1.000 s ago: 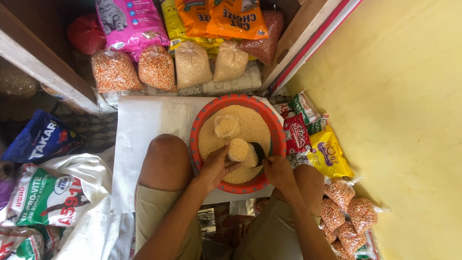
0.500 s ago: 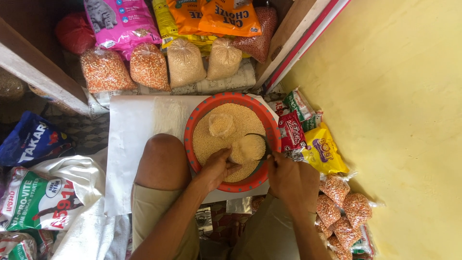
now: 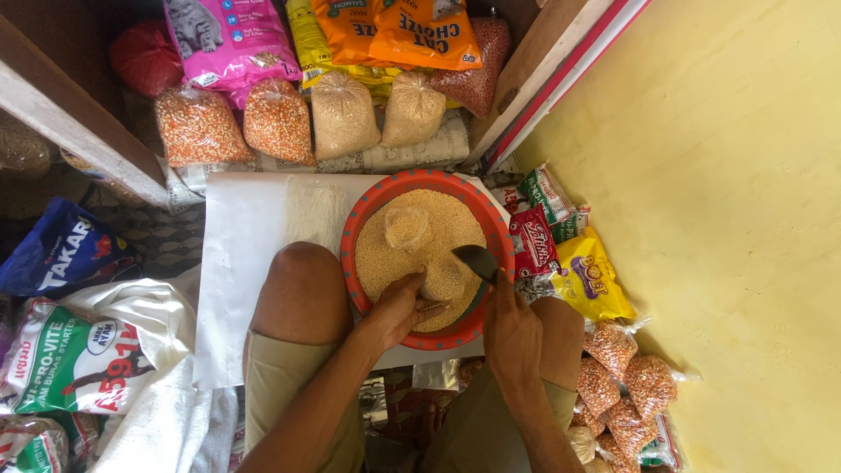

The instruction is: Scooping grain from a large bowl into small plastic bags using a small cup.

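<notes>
Dark scoop (image 3: 477,261) gripped in closed right hand (image 3: 511,331), bowl end angled up-left, just beside clear bag (image 3: 441,282) pinched by left hand (image 3: 399,308) over orange basin (image 3: 368,210) of grain.

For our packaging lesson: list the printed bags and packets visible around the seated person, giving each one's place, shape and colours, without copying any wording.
Pink glossy pet-food bag: top, left of centre, cat picture.
Orange glossy bag: top centre, overlapping a yellow bag.
Dark blue plastic sack: left edge, crumpled.
White woven sack with green and red print: lower left.
Red flat packet: right of the orange basin.
Yellow plastic packet: beside the red one.
</notes>
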